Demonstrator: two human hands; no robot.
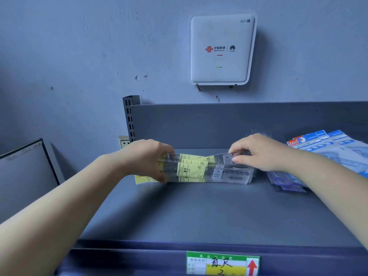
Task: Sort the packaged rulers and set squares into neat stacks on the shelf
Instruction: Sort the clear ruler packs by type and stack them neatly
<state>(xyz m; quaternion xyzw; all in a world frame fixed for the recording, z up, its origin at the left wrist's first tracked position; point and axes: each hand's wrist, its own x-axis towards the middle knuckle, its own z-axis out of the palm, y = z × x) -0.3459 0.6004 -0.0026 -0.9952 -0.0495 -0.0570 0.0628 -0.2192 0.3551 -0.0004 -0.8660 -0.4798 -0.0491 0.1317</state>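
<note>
Soft, even, cool-toned light fills the scene, moderately bright and bluish on the wall [79, 46]. Shadows are faint: a dim one lies under the router [221, 49] and along the far back of the shelf [199, 212]. Slight glare sits on the clear ruler packages [209, 170]. The wide lens bows straight lines near the edges. The near price label [223, 263] and the forearms look soft and blurred.
</note>
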